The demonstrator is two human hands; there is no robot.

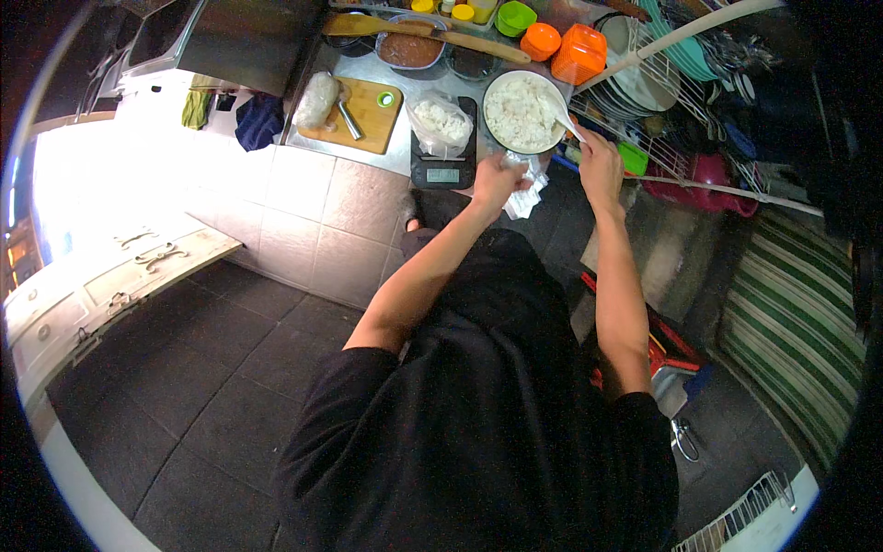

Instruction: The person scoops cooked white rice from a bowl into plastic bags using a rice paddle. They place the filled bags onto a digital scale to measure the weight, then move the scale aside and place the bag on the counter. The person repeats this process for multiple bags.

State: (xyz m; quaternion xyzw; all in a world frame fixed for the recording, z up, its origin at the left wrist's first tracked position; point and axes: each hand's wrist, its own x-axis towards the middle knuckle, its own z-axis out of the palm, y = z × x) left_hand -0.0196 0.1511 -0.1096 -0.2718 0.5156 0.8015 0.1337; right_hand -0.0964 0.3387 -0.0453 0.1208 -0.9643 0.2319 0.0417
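Observation:
My right hand (601, 169) grips the handle of a white rice paddle (564, 119), whose blade is in a large bowl of cooked white rice (523, 110). Below the bowl's near edge, my slightly blurred left hand (498, 183) is against a crumpled clear plastic bag (526, 201); whether its fingers pinch the plastic is unclear. To its left, an open plastic bag of rice (441, 124) rests on a black digital kitchen scale (443, 176) with a lit display.
A wooden cutting board (376, 131) holds a wrapped rice bundle (319, 100) and a metal-handled tool (349, 121). Behind lie a long wooden spatula (441, 36), a tub of brown food (411, 50) and orange containers (579, 55). A wire dish rack (662, 148) with plates stands at right.

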